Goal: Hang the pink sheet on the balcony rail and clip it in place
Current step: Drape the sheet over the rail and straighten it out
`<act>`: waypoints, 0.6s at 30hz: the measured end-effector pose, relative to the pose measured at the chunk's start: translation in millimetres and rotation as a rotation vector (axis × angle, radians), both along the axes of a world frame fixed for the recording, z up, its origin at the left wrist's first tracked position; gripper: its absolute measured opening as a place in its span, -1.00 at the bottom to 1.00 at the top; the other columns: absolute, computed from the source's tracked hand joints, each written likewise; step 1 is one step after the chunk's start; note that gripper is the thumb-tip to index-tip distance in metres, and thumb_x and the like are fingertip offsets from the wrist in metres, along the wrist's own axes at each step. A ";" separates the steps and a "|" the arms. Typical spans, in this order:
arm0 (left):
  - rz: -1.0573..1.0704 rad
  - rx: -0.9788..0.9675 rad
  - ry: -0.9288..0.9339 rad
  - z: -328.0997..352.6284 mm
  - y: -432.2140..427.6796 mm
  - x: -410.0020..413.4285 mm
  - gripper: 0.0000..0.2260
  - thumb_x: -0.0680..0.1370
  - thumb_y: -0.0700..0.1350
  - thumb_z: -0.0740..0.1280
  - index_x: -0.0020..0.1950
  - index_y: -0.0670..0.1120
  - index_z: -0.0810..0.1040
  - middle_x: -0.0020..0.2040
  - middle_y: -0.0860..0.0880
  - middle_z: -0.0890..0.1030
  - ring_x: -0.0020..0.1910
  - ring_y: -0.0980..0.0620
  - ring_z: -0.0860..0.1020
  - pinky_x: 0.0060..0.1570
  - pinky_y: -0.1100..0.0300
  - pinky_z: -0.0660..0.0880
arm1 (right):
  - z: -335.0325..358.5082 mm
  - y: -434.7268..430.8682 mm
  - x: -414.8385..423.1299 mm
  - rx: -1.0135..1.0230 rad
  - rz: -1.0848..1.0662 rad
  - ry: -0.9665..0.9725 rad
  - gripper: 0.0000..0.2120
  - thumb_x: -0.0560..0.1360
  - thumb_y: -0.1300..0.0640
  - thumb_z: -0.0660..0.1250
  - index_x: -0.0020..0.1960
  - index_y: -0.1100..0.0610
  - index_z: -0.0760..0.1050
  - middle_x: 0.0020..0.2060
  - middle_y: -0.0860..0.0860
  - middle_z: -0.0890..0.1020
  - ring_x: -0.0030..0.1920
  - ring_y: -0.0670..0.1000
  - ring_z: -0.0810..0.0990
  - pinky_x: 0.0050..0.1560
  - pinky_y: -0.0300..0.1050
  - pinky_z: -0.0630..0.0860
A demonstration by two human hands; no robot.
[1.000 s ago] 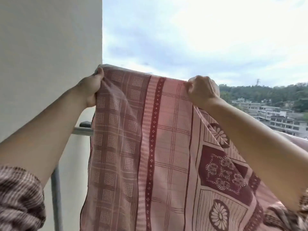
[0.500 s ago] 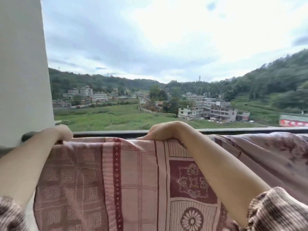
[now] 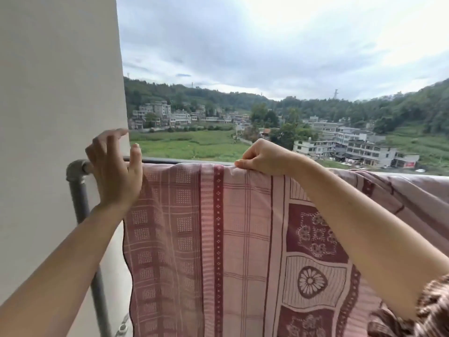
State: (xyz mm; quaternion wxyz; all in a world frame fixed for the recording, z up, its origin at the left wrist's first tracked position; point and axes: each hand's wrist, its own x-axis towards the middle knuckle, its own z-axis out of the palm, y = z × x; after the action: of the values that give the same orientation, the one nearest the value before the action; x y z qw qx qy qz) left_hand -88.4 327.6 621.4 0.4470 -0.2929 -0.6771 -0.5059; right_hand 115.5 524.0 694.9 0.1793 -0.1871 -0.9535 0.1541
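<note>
Shows a pink sheet [image 3: 243,239] with maroon checks and flower panels, draped over a grey balcony rail [image 3: 170,161] and hanging down the near side.

Pinched at its top fold, right on the rail, by the right hand [image 3: 264,155], thumb and curled fingers closed narrowly on the cloth.

Left of that pinch, past a smooth stretch of fold, at the sheet's side edge: the left hand [image 3: 114,173], fingers spread wide and gripping nothing, heel of the palm at the cloth's edge. Cannot tell whether touching it or just beside it.

Just beyond the left hand: the rail's elbow joint [image 3: 75,169] and a post [image 3: 81,205] running down against a pale wall [image 3: 60,93].

Right of the pinch, along the same rail: a second, mauve cloth [image 3: 401,190] bunched over the bar. At the bottom right corner, below the right forearm: a patterned sleeve [image 3: 432,310].

Past the rail: green fields, low houses, wooded hills, cloudy sky.

Looks like the hanging step near its end, with squaring the sheet along the rail in hand. No clips anywhere in view, so clipping not yet begun.

Next, most likely: smoothing the left corner flat, then fetching a clip and closing it over cloth and rail close to the pinch, with one hand pinning the fold against a slide off the far side.
</note>
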 end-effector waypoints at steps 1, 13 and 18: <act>-0.014 0.057 -0.024 -22.2 -8.8 5.2 -0.65 0.56 -0.07 0.27 0.27 -0.23 0.42 0.23 -0.28 0.43 0.21 -0.20 0.36 0.21 -0.02 0.30 | -0.1 -0.3 0.0 0.026 -0.005 0.004 -0.72 0.54 -0.02 0.32 -0.12 0.15 0.70 -0.31 0.04 0.69 -0.37 -0.12 0.55 -0.25 -0.11 0.53; -1.265 0.059 -0.846 -28.7 -42.5 58.4 -0.76 0.50 -0.02 0.28 0.04 -0.12 0.64 -0.10 -0.09 0.66 -0.14 -0.03 0.62 -0.14 0.12 0.60 | -28.8 -15.2 -5.8 0.277 -0.018 0.424 -0.72 0.58 0.02 0.26 -0.20 0.17 0.52 -0.32 0.00 0.59 -0.38 -0.02 0.50 -0.34 -0.14 0.45; -1.090 -0.273 -0.593 46.1 -9.1 89.4 -0.77 0.54 0.05 0.31 -0.05 -0.06 0.69 -0.10 -0.03 0.70 -0.04 0.03 0.64 0.13 0.04 0.45 | -36.5 -45.8 4.0 0.263 0.185 0.446 -0.50 0.33 -0.45 0.19 -0.05 -0.05 0.49 -0.08 -0.12 0.45 0.04 -0.08 0.34 0.07 -0.12 0.26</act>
State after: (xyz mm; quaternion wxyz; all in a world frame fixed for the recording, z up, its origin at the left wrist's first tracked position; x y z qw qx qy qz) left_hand 1.0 318.5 667.5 -0.1225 -0.4973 -0.5843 -0.6296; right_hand 119.5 478.2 658.4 0.3927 -0.0359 -0.9153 0.0819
